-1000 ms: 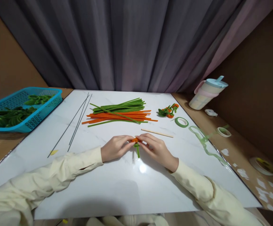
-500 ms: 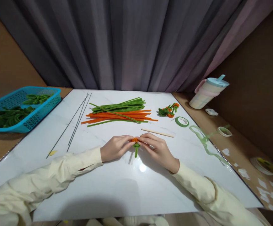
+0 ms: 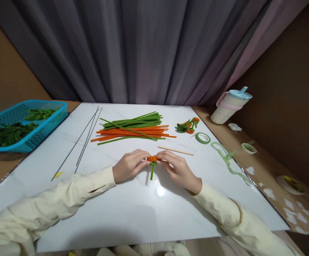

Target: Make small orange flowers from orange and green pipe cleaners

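Note:
Between my two hands is a small pipe-cleaner flower (image 3: 152, 159), orange on top with a green base and a short green stem pointing down toward me. My left hand (image 3: 131, 165) pinches the flower's left edge between thumb and fingers. On the opposite edge, the fingertips of my right hand (image 3: 179, 170) are closed on the orange part. A thin wooden stick (image 3: 175, 150) lies just beyond my right hand. Farther back are orange pipe cleaners (image 3: 133, 133) and a pile of green pipe cleaners (image 3: 135, 121).
Several finished orange-and-green flowers (image 3: 189, 126) lie at the back right, near a roll of green tape (image 3: 202, 138). Thin dark wires (image 3: 83, 142) lie at left. A blue basket (image 3: 34, 142) holds green pieces. A tumbler (image 3: 230, 106) and paper scraps (image 3: 269, 193) are at right.
My fingers have spread slightly apart at the flower, so more of its orange top shows. The whole view has shifted a little; the things on the table lie as before.

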The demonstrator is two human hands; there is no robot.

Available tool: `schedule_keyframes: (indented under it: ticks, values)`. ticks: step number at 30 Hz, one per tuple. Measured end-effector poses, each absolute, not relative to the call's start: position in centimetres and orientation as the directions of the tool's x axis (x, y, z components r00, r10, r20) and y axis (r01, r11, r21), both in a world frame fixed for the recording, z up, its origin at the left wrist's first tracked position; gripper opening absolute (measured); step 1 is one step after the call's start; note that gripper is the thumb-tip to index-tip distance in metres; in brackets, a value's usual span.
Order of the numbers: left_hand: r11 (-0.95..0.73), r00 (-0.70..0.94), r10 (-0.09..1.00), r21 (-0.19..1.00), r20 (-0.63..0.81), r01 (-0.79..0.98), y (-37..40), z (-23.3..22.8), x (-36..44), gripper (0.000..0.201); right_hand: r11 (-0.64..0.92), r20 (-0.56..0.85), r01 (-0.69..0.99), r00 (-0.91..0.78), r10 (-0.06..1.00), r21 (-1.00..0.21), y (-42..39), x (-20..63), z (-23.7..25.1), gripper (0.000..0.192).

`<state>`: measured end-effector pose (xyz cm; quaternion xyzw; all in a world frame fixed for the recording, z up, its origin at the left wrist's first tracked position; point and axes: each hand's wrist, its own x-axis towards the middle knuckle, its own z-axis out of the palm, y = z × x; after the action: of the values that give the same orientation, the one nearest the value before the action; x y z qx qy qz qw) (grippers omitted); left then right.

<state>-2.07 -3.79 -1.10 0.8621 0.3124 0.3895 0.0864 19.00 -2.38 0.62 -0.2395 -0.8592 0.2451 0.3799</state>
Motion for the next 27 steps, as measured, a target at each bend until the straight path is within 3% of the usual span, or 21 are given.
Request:
schedule_keyframes:
  ticks: [8,16,18,23,27]
  values:
    - [-0.822,0.509,0.563,0.377,0.651,0.426,-4.0,-1.2,-2.1,0.016,0.823,0.534,0.232,-0.664,0.524,-0.519,-2.5,19.1,0.0,0.023]
    - [-0.796,0.495,0.603,0.509,0.626,0.327,-4.3,-1.5,-2.1,0.016,0.884,0.525,0.304,-0.718,0.458,-0.356,-3.0,19.0,0.1,0.032]
    - [-0.799,0.494,0.599,0.511,0.63,0.317,-4.3,-1.5,-2.0,0.017,0.877,0.52,0.301,-0.716,0.467,-0.373,-3.0,19.1,0.1,0.031]
    - [-0.8,0.493,0.598,0.506,0.632,0.322,-4.1,-1.2,-1.8,0.02,0.765,0.466,0.268,-0.66,0.589,-0.586,-2.3,18.8,0.0,0.019]
    - [-0.775,0.466,0.631,0.526,0.62,0.35,-4.0,-1.2,-1.6,0.016,0.732,0.449,0.308,-0.626,0.637,-0.608,-1.4,19.0,2.6,0.015]
